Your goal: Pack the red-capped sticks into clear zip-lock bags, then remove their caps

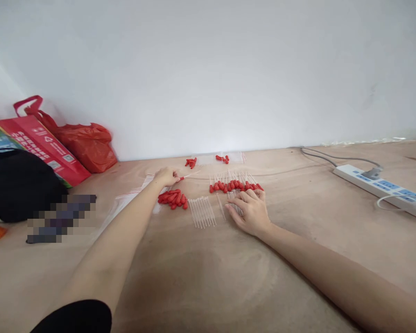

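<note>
My left hand [166, 176] is closed on a thin clear dropper with a red bulb [186, 176], held just above the wooden tabletop [201, 277]. Below it lies a pile of loose red rubber bulbs [173, 198]. Beside that pile is a row of bare clear tubes [202, 212]. My right hand [250, 210] rests flat on the table, fingers spread over a few clear tubes, just in front of a row of assembled droppers with red bulbs [235, 185].
Two small clusters of red bulbs [191, 162] lie on clear bags near the wall. A white power strip [381, 187] with grey cables sits right. Red bags [86, 145], a red box [43, 143] and a black bag [17, 182] stand left.
</note>
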The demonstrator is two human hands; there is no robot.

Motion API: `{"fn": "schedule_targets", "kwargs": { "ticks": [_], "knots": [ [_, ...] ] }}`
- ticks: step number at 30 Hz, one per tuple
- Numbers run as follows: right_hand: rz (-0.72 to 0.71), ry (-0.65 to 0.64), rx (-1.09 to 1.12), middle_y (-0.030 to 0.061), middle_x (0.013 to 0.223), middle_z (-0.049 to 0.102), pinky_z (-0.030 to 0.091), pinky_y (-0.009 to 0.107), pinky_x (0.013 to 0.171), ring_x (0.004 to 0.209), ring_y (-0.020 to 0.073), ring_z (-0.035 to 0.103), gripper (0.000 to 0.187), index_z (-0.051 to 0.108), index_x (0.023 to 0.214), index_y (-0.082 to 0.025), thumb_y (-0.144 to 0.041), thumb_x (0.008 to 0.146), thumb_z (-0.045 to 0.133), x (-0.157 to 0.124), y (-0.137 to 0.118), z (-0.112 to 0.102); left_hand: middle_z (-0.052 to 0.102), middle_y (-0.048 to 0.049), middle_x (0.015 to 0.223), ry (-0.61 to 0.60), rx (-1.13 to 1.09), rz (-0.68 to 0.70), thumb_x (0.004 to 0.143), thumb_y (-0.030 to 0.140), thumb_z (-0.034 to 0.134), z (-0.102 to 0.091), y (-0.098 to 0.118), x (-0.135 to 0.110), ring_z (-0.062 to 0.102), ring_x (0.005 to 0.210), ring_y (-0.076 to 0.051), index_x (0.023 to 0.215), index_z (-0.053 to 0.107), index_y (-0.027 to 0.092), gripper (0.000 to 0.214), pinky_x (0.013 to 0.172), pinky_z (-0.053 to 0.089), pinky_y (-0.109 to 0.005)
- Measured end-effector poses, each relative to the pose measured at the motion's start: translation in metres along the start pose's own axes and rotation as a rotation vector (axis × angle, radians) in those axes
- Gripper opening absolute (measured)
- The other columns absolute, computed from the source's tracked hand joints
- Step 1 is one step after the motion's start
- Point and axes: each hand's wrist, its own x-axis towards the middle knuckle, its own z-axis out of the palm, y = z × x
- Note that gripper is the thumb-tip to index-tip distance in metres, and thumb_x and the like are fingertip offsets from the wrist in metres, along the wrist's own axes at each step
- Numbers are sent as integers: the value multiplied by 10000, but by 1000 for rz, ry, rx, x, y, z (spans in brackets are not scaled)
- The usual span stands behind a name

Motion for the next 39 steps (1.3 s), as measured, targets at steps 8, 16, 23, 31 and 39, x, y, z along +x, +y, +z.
{"fn": "schedule_targets", "kwargs": {
  "ticks": [8,16,23,31,39],
  "knots": [
    [-10,49,-14,6,683,583,225,346,749,699,139,440,162,656,759,-230,-302,788,514,-1,2,0,658,18,750,32,9,41,643,332,603,5,5,4,593,711,-171,707,586,225,125,628,395,-238],
    [-2,135,-19,20,773,602,259,339,769,761,146,495,154,646,861,-225,-283,778,530,-4,6,-7,618,-10,952,288,-84,180,759,226,484,-13,31,-46,567,878,-155,919,513,202,165,744,407,-239],
    [-214,24,-45,57,1007,608,219,421,919,961,200,489,373,538,1138,-242,-389,796,523,-4,-1,-15,591,-1,711,471,-363,727,807,221,473,14,78,-157,550,702,-138,770,505,191,57,675,431,-262],
    [-350,-10,-22,-28,641,610,210,383,930,715,119,494,168,646,881,-262,-262,832,486,-12,10,-21,622,-67,1018,358,-392,830,803,301,527,38,86,-162,536,1014,-199,991,555,180,225,896,407,-368],
    [-232,29,-81,-8,675,623,220,375,893,736,128,494,167,644,869,-234,-233,825,483,-15,30,-27,543,-39,1208,-1,-374,978,848,278,476,40,79,-135,439,1180,-173,1088,579,248,263,1030,298,-421]
  ]
}}
